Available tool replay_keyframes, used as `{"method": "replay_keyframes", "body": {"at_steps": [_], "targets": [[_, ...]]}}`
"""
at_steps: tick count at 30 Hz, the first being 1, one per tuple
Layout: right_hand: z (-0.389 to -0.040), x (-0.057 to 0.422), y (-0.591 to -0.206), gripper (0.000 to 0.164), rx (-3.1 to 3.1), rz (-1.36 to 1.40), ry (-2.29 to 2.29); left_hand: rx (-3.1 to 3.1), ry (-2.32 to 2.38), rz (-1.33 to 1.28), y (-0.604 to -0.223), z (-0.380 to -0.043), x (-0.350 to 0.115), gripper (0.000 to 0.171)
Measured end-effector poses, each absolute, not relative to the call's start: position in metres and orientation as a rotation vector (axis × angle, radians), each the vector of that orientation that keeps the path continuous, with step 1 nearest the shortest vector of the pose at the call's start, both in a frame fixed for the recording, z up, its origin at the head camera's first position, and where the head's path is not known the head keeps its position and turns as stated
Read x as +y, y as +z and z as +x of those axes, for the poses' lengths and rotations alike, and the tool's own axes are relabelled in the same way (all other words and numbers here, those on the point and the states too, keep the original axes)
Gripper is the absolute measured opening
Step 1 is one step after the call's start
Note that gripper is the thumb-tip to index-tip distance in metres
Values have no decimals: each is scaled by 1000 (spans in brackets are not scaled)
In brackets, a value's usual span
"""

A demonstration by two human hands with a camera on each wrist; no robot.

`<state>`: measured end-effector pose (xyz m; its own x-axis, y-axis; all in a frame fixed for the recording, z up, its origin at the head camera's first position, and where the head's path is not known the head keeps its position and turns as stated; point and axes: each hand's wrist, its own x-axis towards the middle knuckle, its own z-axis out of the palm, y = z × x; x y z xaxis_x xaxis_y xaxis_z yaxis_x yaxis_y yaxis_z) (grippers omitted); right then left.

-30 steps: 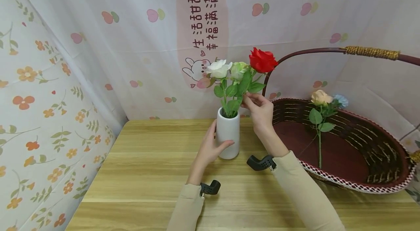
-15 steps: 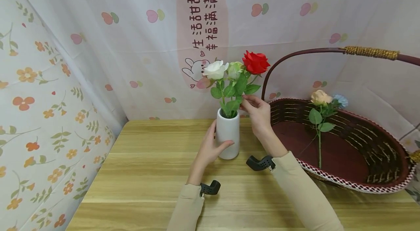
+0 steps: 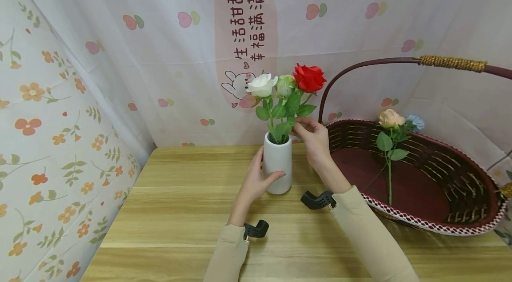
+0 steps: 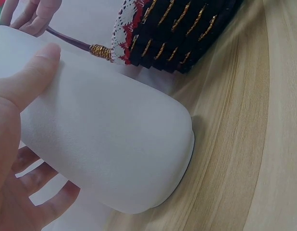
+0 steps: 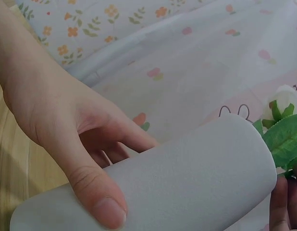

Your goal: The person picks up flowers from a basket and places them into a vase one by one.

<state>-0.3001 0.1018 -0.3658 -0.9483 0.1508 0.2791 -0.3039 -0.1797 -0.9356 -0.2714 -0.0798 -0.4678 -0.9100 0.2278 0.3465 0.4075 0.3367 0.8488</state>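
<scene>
A white cylindrical vase (image 3: 278,164) stands upright on the wooden table. My left hand (image 3: 256,177) grips its side, thumb across the front and fingers behind, as the left wrist view also shows on the vase (image 4: 110,130). Out of its mouth rise a white rose (image 3: 262,85), a pale green flower (image 3: 285,85) and a red rose (image 3: 309,78) with green leaves. Just right of the vase mouth, my right hand (image 3: 318,142) pinches the red rose's stem between thumb and fingers; leaves partly cover the pinch. In the right wrist view only its fingertips (image 5: 283,202) show.
On the right stands a dark woven basket (image 3: 460,231) with a tall arched handle (image 3: 372,63). Inside lean a peach rose (image 3: 391,119) and a blue flower (image 3: 415,122). A patterned curtain (image 3: 172,64) hangs behind the wooden table (image 3: 180,219).
The red rose has shifted left and slightly down, closer to the green flower. My right hand has moved a little the same way with its stem. The left hand and vase stay put.
</scene>
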Motion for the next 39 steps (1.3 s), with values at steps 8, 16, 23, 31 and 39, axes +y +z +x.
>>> {"method": "replay_keyframes", "body": {"at_steps": [8,16,23,31,39], "targets": [[-294,104,-367,16,-1795,159,2237,-2420,-1630,-585,-468,-271,-80,94],[-286,107,-369,12,-1752,133,2309,-2429,-1617,-571,-469,-271,-80,94],[-280,111,-374,8,-1689,177,2361,-2427,-1614,-569,-468,-271,-80,96],[-274,125,-373,12,-1706,165,2350,-2409,-1610,-599,-467,-271,-80,94],[-267,141,-372,22,-1683,215,2367,-2415,-1600,-598,-469,-271,-80,94]]}}
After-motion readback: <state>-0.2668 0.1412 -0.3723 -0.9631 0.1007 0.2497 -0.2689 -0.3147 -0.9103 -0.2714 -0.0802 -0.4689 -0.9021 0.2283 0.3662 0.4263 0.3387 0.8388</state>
